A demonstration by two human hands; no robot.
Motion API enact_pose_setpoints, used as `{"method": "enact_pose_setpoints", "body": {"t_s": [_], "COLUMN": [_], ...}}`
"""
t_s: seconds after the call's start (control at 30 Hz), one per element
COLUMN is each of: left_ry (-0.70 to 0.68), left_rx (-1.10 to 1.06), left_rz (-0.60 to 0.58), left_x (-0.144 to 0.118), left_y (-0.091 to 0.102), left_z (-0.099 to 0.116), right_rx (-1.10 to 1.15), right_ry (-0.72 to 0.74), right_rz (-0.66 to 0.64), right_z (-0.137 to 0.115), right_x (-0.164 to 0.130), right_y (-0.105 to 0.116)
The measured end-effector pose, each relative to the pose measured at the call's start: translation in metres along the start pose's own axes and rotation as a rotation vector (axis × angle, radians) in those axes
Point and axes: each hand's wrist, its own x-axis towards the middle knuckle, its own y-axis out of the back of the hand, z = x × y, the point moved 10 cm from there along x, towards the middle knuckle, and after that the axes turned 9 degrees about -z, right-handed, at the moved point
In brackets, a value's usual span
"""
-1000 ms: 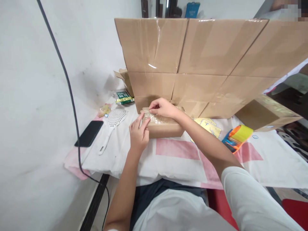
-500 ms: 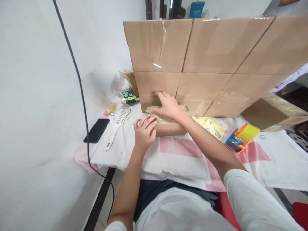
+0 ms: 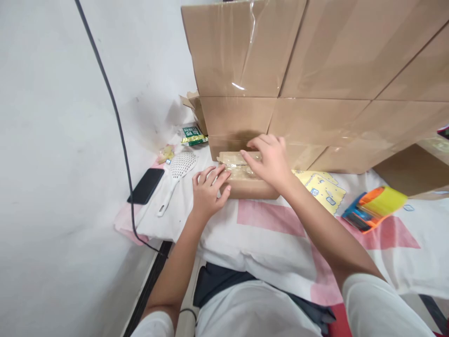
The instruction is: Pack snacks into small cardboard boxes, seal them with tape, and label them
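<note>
A small cardboard box [image 3: 250, 189] with clear tape across its top lies on the cloth-covered table [image 3: 217, 234], in front of a wall of stacked, taped cartons [image 3: 238, 117]. My left hand [image 3: 209, 189] rests at the box's left end, fingers spread, fingertips touching its edge. Above the right part of the box is my right hand [image 3: 268, 157], fingers apart and curved, with nothing visible in it. Whether its thumb touches the tape I cannot tell.
To the left are a white slotted skimmer [image 3: 178, 171], a black phone [image 3: 146, 186] and a green packet [image 3: 192, 135]. An orange and blue tape dispenser [image 3: 372, 208] with yellow tape lies right, near an open carton [image 3: 414, 171]. A black cable [image 3: 117, 117] hangs along the wall.
My right hand has moved to the right and lifted from over the box's middle, uncovering more of the taped top. My left hand stays at the left end. The view has tilted down.
</note>
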Motion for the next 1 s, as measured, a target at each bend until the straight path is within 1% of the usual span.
{"method": "enact_pose_setpoints", "body": {"t_s": [0.03,0.1,0.17,0.2,0.23,0.27,0.3,0.33,0.37,0.4,0.43,0.5,0.57,0.63,0.67,0.7,0.73,0.77,0.83,0.9,0.93,0.97,1.0], "left_ry": [-0.004,-0.013,-0.035,-0.049,-0.046,-0.005,0.061,0.203,0.402,0.508,0.569,0.644,0.725,0.832,0.864,0.866,0.839,0.791,0.704,0.69,0.69,0.687,0.66], "left_rx": [-0.002,-0.014,-0.026,-0.038,-0.06,-0.086,-0.12,-0.149,-0.153,-0.141,-0.131,-0.129,-0.133,-0.119,-0.11,-0.106,-0.107,-0.112,-0.113,-0.093,-0.086,-0.102,-0.172], "left_rz": [-0.008,-0.033,-0.069,-0.087,-0.086,-0.049,0.006,0.14,0.306,0.344,0.349,0.282,0.154,0.005,-0.052,-0.079,-0.074,-0.04,0.046,0.13,0.168,0.217,0.232], "left_x": [0.001,0.002,0.001,0.0,-0.002,-0.003,-0.003,-0.007,-0.017,-0.02,-0.019,-0.009,0.003,0.009,0.011,0.015,0.019,0.023,0.026,0.02,0.016,0.011,0.007], "left_y": [0.0,-0.003,-0.006,-0.007,-0.006,0.0,0.007,0.023,0.041,0.048,0.054,0.057,0.049,0.032,0.024,0.018,0.016,0.018,0.03,0.05,0.061,0.073,0.079], "left_z": [-0.001,-0.002,-0.006,-0.011,-0.022,-0.041,-0.067,-0.105,-0.148,-0.181,-0.21,-0.257,-0.29,-0.312,-0.318,-0.32,-0.32,-0.317,-0.304,-0.282,-0.263,-0.239,-0.209], "right_rx": [-0.011,-0.029,-0.042,-0.051,-0.065,-0.077,-0.085,-0.082,-0.067,-0.039,-0.003,0.077,0.134,0.171,0.186,0.201,0.214,0.226,0.24,0.258,0.274,0.299,0.333], "right_ry": [0.031,0.051,0.042,0.019,-0.005,-0.034,-0.057,-0.08,-0.103,-0.134,-0.167,-0.228,-0.263,-0.276,-0.283,-0.289,-0.294,-0.296,-0.292,-0.271,-0.253,-0.23,-0.202], "right_rz": [0.063,0.169,0.265,0.306,0.332,0.352,0.38,0.396,0.417,0.435,0.449,0.47,0.478,0.461,0.445,0.427,0.416,0.412,0.425,0.446,0.448,0.442,0.421], "right_z": [0.001,0.013,0.037,0.053,0.07,0.087,0.102,0.116,0.128,0.137,0.145,0.154,0.155,0.153,0.152,0.152,0.153,0.153,0.154,0.152,0.15,0.147,0.142], "right_x": [-0.016,-0.055,-0.098,-0.12,-0.139,-0.157,-0.173,-0.186,-0.196,-0.204,-0.209,-0.214,-0.214,-0.212,-0.212,-0.212,-0.212,-0.213,-0.215,-0.215,-0.214,-0.211,-0.208], "right_y": [0.013,0.035,0.049,0.053,0.054,0.053,0.052,0.051,0.05,0.049,0.048,0.049,0.05,0.05,0.049,0.047,0.046,0.045,0.046,0.048,0.049,0.05,0.05]}}
